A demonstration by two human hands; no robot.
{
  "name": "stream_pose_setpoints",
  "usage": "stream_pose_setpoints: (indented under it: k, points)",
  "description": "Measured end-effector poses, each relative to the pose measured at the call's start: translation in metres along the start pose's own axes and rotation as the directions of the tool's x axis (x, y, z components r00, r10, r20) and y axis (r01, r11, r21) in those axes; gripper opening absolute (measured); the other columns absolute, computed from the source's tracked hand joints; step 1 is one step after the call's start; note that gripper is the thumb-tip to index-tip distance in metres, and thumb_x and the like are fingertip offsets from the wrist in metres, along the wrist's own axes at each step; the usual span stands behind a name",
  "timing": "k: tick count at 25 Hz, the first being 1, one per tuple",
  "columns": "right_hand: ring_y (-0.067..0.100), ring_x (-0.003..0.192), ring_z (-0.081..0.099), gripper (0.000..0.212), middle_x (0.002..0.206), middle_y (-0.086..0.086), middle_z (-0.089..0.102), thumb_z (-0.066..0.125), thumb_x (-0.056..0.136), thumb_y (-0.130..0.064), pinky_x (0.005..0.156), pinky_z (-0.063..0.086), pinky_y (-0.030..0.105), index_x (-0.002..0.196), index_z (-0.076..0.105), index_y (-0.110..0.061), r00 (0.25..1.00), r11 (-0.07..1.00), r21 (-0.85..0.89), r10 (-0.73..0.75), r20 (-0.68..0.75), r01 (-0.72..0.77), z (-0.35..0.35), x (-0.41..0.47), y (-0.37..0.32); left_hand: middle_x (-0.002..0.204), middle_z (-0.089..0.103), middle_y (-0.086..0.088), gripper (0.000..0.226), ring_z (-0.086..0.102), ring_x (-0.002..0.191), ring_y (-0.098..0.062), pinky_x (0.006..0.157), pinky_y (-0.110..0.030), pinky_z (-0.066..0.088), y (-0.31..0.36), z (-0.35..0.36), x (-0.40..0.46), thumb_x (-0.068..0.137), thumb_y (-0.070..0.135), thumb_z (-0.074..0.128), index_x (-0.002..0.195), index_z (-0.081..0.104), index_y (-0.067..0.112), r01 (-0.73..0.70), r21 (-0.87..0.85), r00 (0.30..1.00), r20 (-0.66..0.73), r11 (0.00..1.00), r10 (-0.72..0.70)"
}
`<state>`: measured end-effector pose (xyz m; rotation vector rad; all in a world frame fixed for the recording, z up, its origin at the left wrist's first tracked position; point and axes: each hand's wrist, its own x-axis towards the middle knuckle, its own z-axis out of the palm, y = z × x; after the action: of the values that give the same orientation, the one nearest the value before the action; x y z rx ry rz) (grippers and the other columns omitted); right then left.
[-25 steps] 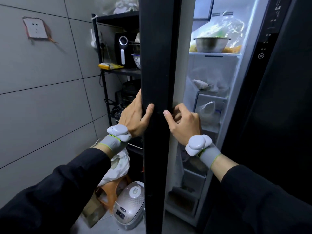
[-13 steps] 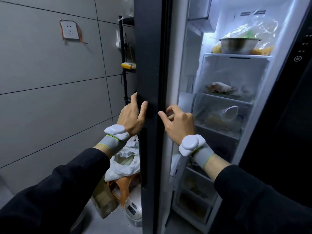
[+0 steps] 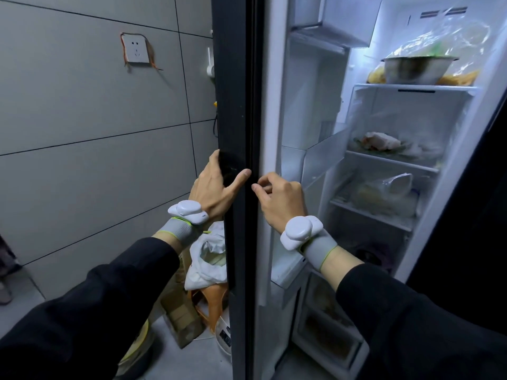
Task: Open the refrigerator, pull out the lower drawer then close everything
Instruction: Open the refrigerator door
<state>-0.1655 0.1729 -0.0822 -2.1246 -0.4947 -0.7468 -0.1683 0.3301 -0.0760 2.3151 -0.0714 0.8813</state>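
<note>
Grey tiled wall (image 3: 82,133) at left; refrigerator door (image 3: 237,105) stands open, edge-on at centre. Left hand (image 3: 212,187) wraps the outer edge, fingers clasping it. Right hand (image 3: 279,198) grips the inner edge, fingers curled. Lower drawer (image 3: 326,333) sits pushed in, bottom right.

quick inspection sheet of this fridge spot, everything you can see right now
surface: grey floor, partly covered.
job's things: refrigerator door open, seen edge-on; lit shelves hold a metal bowl and bagged food; lower drawer pushed in.
clutter: white bag on an orange stool, cardboard box.
hands: left hand grips the door's outer edge; right hand curled at its inner edge.
cables: loose wires around the wall socket.
surroundings: grey tiled wall.
</note>
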Motion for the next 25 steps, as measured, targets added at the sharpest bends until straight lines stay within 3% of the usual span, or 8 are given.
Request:
stream_pose_setpoints:
  k: [6,9,12,15,20,25]
  points:
    - [0.031,0.075,0.067,0.017,0.078,0.005,0.073,0.059,0.089,-0.031,0.073,0.055,0.041,0.085,0.065,-0.017,0.996,0.999,-0.02,0.039,0.074,-0.038,0.005,-0.006,0.007,0.126,0.058,0.006,0.07,0.058,0.113,-0.018,0.095,-0.041,0.047,-0.011,0.005,0.004,0.082,0.07,0.045,0.134,0.039,0.023,0.012,-0.001,1.0,-0.011,1.0,-0.012]
    - [0.029,0.077,0.065,0.017,0.077,0.0,0.072,0.056,0.089,-0.034,0.072,0.055,0.039,0.083,0.064,-0.02,0.99,0.995,-0.068,0.077,0.119,-0.069,-0.002,-0.009,0.009,0.137,0.046,-0.001,0.073,0.05,0.123,-0.021,0.098,-0.043,0.045,-0.004,0.008,0.003,0.086,0.061,0.048,0.143,0.03,0.017,-0.024,-0.004,0.998,-0.066,1.0,0.023]
    - [0.03,0.075,0.064,0.017,0.074,-0.001,0.071,0.057,0.087,-0.033,0.069,0.054,0.037,0.08,0.064,-0.02,0.989,0.989,-0.13,0.086,0.124,-0.07,-0.013,-0.013,0.01,0.15,0.031,-0.01,0.076,0.033,0.137,-0.025,0.107,-0.033,0.031,0.02,0.003,0.005,0.089,0.041,0.056,0.149,0.023,0.006,-0.128,0.014,0.968,-0.217,0.992,0.128]
    - [0.035,0.076,0.062,0.02,0.074,0.003,0.072,0.058,0.085,-0.036,0.066,0.052,0.035,0.078,0.064,-0.018,0.988,0.981,-0.178,0.104,0.112,-0.083,-0.028,-0.015,0.013,0.152,0.032,-0.012,0.072,0.031,0.138,-0.026,0.107,-0.032,0.026,0.051,-0.004,0.011,0.087,0.031,0.057,0.147,0.028,0.004,-0.23,0.087,0.93,-0.274,0.969,0.245]
    - [0.04,0.077,0.061,0.021,0.079,0.014,0.07,0.057,0.084,-0.037,0.066,0.052,0.037,0.081,0.064,-0.018,0.993,0.957,-0.278,0.1,0.062,-0.079,-0.061,-0.014,0.019,0.148,0.04,-0.014,0.067,0.039,0.134,-0.029,0.111,-0.041,0.029,0.09,0.0,0.011,0.084,0.028,0.054,0.143,0.036,0.001,-0.458,0.241,0.827,-0.237,0.856,0.509]
    - [0.041,0.074,0.061,0.019,0.078,0.014,0.068,0.054,0.085,-0.034,0.063,0.053,0.04,0.081,0.06,-0.016,0.999,0.938,-0.343,0.051,-0.001,-0.048,-0.101,-0.019,0.029,0.142,0.047,-0.014,0.06,0.041,0.128,-0.026,0.108,-0.037,0.029,0.134,0.019,0.007,0.085,0.026,0.054,0.139,0.042,0.003,-0.561,0.189,0.782,-0.199,0.806,0.591]
